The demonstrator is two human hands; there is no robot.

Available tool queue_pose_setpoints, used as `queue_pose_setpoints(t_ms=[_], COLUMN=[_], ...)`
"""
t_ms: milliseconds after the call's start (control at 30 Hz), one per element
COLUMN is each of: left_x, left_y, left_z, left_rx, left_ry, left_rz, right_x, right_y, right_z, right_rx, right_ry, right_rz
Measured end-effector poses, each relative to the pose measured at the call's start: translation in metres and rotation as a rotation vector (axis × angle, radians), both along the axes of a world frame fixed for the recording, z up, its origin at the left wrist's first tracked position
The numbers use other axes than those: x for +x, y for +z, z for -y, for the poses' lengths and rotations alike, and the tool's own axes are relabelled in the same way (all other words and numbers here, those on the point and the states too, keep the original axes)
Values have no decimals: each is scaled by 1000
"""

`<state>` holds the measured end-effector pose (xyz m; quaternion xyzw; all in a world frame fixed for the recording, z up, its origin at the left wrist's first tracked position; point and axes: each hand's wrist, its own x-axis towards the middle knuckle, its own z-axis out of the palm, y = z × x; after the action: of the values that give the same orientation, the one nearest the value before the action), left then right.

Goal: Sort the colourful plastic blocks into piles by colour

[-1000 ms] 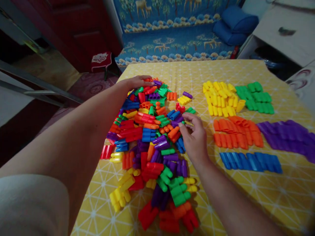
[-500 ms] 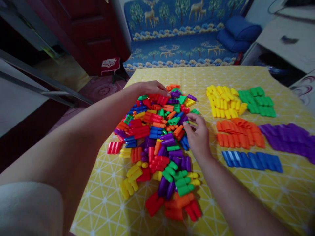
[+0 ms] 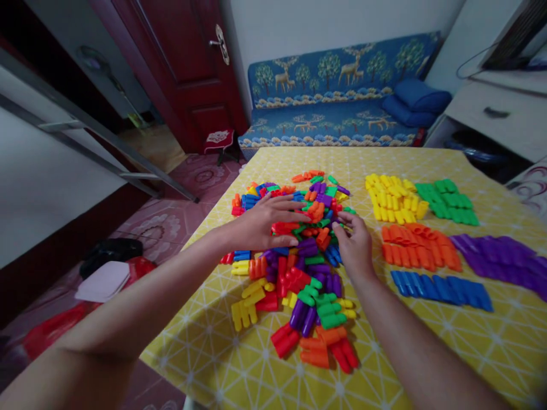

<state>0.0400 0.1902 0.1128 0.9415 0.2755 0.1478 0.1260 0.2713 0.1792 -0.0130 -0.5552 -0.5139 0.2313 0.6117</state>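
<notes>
A mixed heap of bullet-shaped plastic building blocks (image 3: 307, 247) in red, orange, green, blue, purple and yellow lies on the yellow tablecloth (image 3: 205, 353). My left hand (image 3: 267, 219) is spread palm down over the middle of the heap, its fingers stretched to the right and touching or just above red and orange blocks. At the heap's right edge is my right hand (image 3: 356, 245), its fingers curled and thumb close to the forefinger. Whatever they pinch, if anything, is hidden.
Right of the heap lie sorted groups: yellow blocks (image 3: 393, 196), green blocks (image 3: 448, 202), orange blocks (image 3: 421, 247), purple blocks (image 3: 502, 256) and blue blocks (image 3: 442, 289). Beyond the table stands a blue patterned sofa (image 3: 325, 122). A small stool (image 3: 220, 139) is by the door (image 3: 183, 68).
My left hand has moved from the heap's far left side to over its middle, fingers spreading. My right hand stays at the right edge. The camera view has tilted up and turned left.
</notes>
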Motion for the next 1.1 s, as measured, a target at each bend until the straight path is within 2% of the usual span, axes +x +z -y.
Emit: queue_pose_setpoints(t_ms=[67,133,200,267,333,433,600,800,933,1033,1100], left_x=[-23,-49,-73,-90,-95,-83,-46,-6,15,17,8], left_y=[-11,-29,-49,-69,-84,-91,-78,-64,-55,-38,-25], left_z=[16,20,12,-3,-20,-45,-74,-83,-87,-76,-54], left_rx=[45,91,76,-67,-243,-339,-336,-279,-309,-319,-268], left_ry=[149,395,660,834,906,846,704,529,399,274,225], left_rz=[53,152,274,372,462,537,457,277,261,279,273], right_x=[0,0,-1,-2,-2,-2,-2,-16,-35,-39,-32], right_y=[-1,-2,-3,-4,-5,-7,-8,2,20,43,58], right_z=[0,0,-1,-2,-3,-3,-12,-65,-99,-87,-51], right_rx=[-1,16,49,83,101,75,5,-137,-63,14,44], right_ry=[-11,-35,-71,-105,-126,-130,-54,33,82,195,259], right_rz=[0,22,62,113,156,191,217,227,264,322,332])
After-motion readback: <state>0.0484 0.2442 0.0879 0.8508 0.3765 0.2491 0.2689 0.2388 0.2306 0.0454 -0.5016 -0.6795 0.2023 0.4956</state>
